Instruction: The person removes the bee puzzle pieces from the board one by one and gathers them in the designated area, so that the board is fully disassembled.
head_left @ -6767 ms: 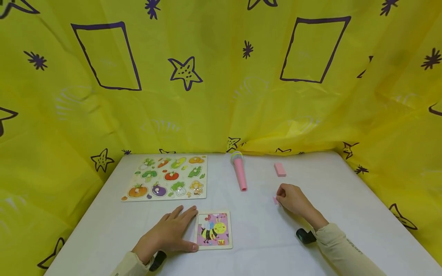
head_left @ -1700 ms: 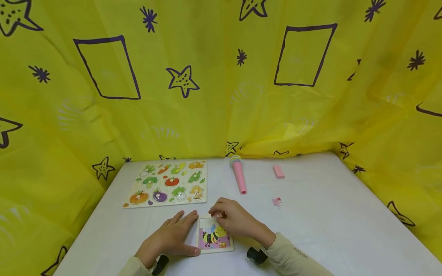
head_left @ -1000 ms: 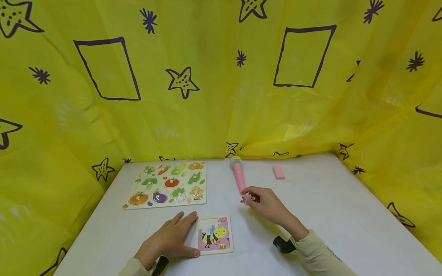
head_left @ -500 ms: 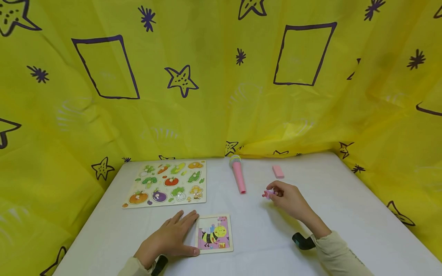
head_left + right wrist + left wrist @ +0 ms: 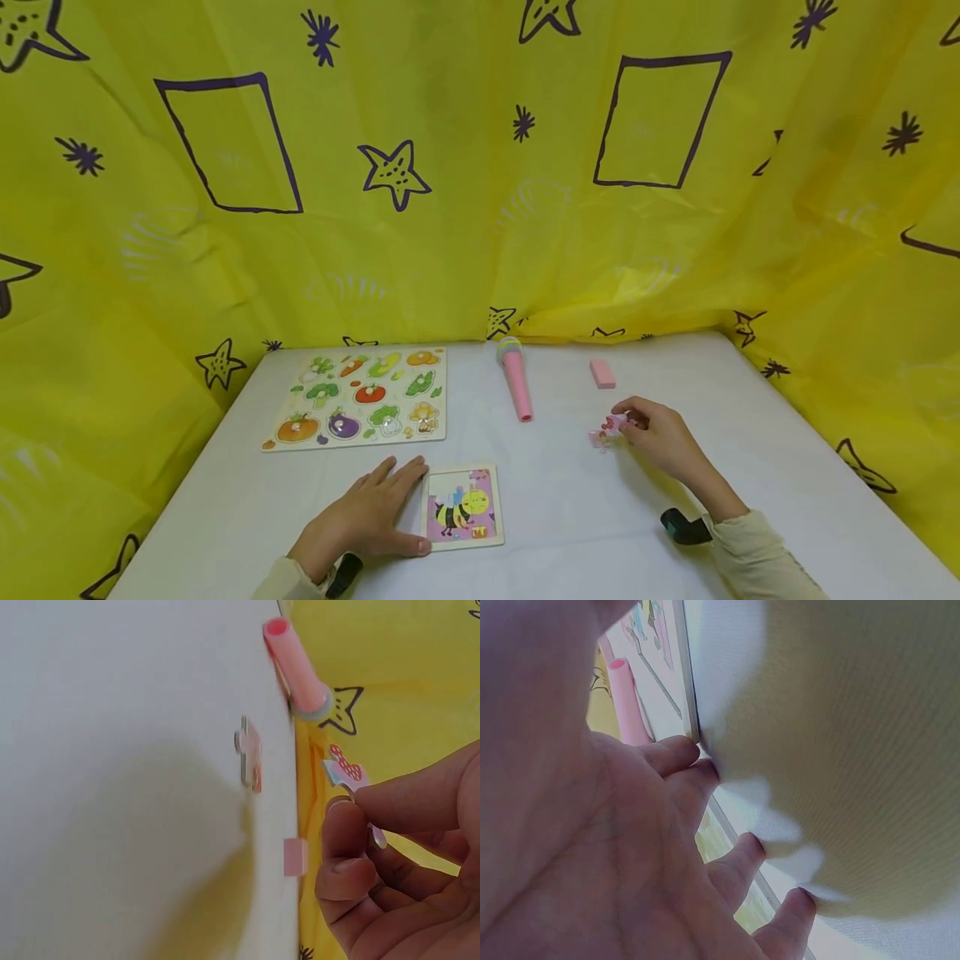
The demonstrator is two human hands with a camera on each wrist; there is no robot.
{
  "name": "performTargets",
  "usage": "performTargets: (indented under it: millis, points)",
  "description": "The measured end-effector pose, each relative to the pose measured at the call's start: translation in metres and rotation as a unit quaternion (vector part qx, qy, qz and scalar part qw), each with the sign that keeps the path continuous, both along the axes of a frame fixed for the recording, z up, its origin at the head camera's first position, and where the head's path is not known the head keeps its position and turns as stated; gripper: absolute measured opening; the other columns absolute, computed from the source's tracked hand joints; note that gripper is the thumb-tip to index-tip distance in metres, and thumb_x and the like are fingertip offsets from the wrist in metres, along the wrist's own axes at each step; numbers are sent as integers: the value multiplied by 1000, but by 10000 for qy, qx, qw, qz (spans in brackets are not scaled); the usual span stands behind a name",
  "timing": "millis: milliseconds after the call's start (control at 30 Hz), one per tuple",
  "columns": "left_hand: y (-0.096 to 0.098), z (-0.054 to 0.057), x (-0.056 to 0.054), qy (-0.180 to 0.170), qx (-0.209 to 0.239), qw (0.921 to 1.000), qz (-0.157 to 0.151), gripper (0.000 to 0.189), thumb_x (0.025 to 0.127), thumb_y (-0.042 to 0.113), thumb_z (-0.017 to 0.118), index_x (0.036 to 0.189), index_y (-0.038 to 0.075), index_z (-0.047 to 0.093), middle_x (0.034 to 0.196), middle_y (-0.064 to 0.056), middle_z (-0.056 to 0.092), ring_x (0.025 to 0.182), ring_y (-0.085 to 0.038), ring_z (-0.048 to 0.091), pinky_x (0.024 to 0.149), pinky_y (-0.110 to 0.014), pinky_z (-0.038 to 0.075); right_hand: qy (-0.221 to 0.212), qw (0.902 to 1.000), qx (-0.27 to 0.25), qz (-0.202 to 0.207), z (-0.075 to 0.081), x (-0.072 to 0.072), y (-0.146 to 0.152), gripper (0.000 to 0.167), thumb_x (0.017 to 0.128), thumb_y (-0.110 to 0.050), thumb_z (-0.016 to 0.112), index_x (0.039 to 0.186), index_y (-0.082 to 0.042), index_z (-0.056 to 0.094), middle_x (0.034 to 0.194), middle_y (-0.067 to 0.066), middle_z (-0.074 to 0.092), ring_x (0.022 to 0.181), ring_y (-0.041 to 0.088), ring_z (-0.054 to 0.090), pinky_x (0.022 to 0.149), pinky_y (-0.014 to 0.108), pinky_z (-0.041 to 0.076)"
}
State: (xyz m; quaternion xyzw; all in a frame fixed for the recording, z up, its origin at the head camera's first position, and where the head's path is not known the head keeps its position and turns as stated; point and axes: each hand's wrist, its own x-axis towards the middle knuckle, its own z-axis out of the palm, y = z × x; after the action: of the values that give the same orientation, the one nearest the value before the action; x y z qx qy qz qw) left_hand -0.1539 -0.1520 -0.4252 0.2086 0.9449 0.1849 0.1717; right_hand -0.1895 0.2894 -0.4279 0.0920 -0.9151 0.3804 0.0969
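My right hand (image 5: pixel 663 442) pinches a pink jigsaw piece (image 5: pixel 346 771) with a red print between thumb and fingers, above the right side of the table. A second pink jigsaw piece (image 5: pixel 250 754) lies on the white tablecloth just below it. In the head view my left hand (image 5: pixel 367 512) lies flat with fingers spread at the left edge of a small bee jigsaw puzzle (image 5: pixel 447 483). Its thumb touches the lower left corner of the frame, and a fingertip the upper left one. The puzzle's upper left part is bare and pale; the bee is visible in the rest.
A vegetable peg puzzle board (image 5: pixel 408 400) lies at the back left. A pink toy microphone (image 5: pixel 517 387) lies at the back middle, and a pink block (image 5: pixel 602 374) to its right. Yellow printed cloth (image 5: pixel 450 267) hangs behind the table.
My right hand has moved from the bee puzzle to the right, carrying the pink piece. The puzzle's upper left, filled in the earliest frame, is now bare. The left hand stays put.
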Motion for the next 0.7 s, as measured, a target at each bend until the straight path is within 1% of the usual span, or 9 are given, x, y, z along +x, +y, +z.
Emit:
performTargets:
  millis: [167, 367, 500, 700]
  points:
    - [0, -1, 0, 5, -16, 10000, 3, 105, 82, 53, 91, 162, 9, 42, 170, -11, 38, 157, -49, 23, 123, -69, 24, -38, 9998, 173, -131, -3, 0, 10, 18, 95, 7, 65, 109, 0, 74, 85, 2, 65, 76, 20, 53, 64, 29, 46]
    - [-1, -2, 1, 32, -11, 10000, -29, 105, 81, 53, 91, 162, 8, 42, 170, -11, 39, 157, -50, 24, 123, -70, 25, -134, 9990, 308, -298, -5, 0, 19, 18, 95, 5, 64, 107, 1, 76, 88, 4, 70, 77, 19, 56, 67, 33, 48]
    - [-1, -1, 1, 47, 3, 10000, -31, 104, 82, 53, 91, 162, 8, 42, 170, -11, 38, 157, -50, 23, 123, -69, 25, -147, 9988, 365, -306, -6, -3, 22, 19, 93, 5, 65, 107, 3, 77, 89, 6, 71, 78, 20, 57, 68, 35, 49]
    - [-1, -1, 0, 48, 1, 10000, -12, 105, 82, 54, 90, 163, 9, 41, 170, -11, 38, 158, -49, 23, 124, -69, 24, -244, 9981, 484, -278, -6, -7, 23, 19, 94, 2, 67, 109, 6, 77, 94, 10, 74, 83, 23, 61, 73, 40, 53]
